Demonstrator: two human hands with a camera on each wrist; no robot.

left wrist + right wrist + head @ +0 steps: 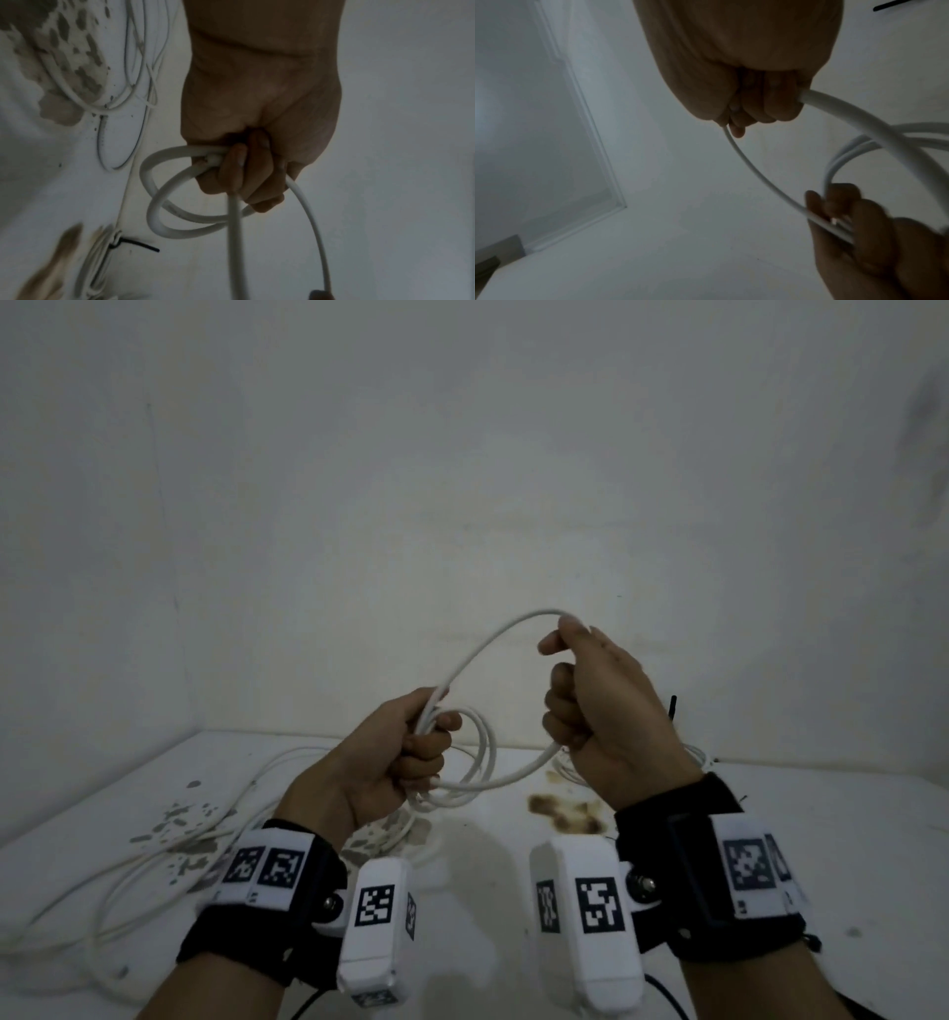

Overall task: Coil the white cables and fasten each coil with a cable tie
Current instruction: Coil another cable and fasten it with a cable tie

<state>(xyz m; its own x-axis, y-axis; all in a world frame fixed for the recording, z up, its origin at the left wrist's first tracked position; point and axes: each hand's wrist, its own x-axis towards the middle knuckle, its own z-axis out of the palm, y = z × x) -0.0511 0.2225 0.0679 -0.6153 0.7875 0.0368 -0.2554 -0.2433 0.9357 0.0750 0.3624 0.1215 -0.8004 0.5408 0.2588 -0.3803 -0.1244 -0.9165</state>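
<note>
White stained tabletop (513, 845) against bare walls; both hands, left (390, 762) and right (606, 711), grip white cable (482, 649).

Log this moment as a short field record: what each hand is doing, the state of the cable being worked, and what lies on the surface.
left hand: the left hand grips the gathered loops of the white cable
right hand: the right hand holds the same cable, raised in an arc between the hands
coil state: a few loops formed, no tie on them
finished coil: a tied coil with a black cable tie lies on the surface
loose cables: uncoiled white cables lie on the left of the white surface
surface marks: brown stains
</note>
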